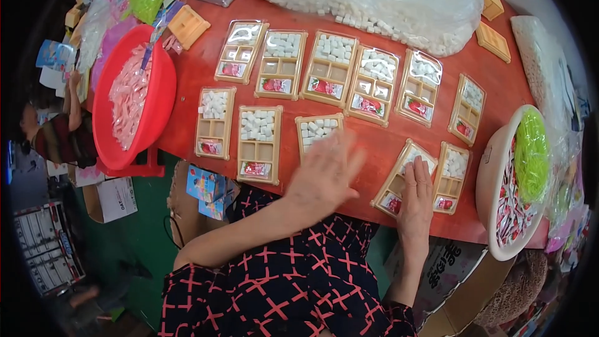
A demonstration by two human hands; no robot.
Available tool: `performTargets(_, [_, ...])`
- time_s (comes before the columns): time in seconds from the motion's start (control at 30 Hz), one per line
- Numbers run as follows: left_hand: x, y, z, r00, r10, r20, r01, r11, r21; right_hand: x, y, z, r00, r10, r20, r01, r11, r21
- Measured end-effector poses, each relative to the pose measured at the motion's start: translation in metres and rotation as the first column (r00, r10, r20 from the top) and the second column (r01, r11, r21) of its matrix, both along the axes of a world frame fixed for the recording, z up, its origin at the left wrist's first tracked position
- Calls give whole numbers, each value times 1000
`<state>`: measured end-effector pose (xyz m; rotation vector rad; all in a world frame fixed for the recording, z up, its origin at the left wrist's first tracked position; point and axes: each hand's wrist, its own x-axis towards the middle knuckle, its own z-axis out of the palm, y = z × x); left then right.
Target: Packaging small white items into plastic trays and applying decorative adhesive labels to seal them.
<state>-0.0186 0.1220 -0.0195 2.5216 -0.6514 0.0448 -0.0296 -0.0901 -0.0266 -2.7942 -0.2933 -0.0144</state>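
My left hand (pixel 324 171), slightly blurred, has its fingers spread over a beige compartment tray (pixel 317 130) filled at the top with small white cubes. It covers that tray's lower part; I cannot tell whether it touches. My right hand (pixel 417 196) lies with straight fingers on a tilted tray (pixel 390 188), hiding some of its white contents. A red sachet (pixel 391 203) shows at that tray's near end. Close beside it on the right is another filled tray (pixel 450 178). Two more trays, one of them here (pixel 259 150), lie left of my left hand.
Farther back runs a row of several filled trays (pixel 332 62), some under clear covers. Behind them lies a large clear bag (pixel 374 0) of white cubes. A red basin (pixel 163 87) of pink pieces stands left; a white bowl (pixel 486 200) with sachets and a green mesh bundle (pixel 530 156) stands right.
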Motion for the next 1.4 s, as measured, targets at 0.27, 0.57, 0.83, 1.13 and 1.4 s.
performTargets(0.27, [2, 41, -23, 999, 46, -13, -44, 990, 136, 7, -1, 9, 998, 0, -60, 8, 991, 137])
performTargets(0.57, [22, 44, -15, 997, -71, -4, 71, 986, 148, 12, -2, 13, 998, -18, -52, 28, 980, 197])
performTargets(0.83, [20, 63, -29, 990, -131, 49, 126, 988, 89, 5, 11, -11, 997, 4, 83, -20, 980, 197])
performTargets(1.13, [20, 47, -8, 986, -150, 79, 139, 982, 125, -4, 0, 3, 991, -46, 127, -3, 932, 363])
performTargets(1.4, [26, 83, 16, 934, -29, 357, 58, 996, -68, 28, 28, 48, 982, 43, 184, -123, 883, 453])
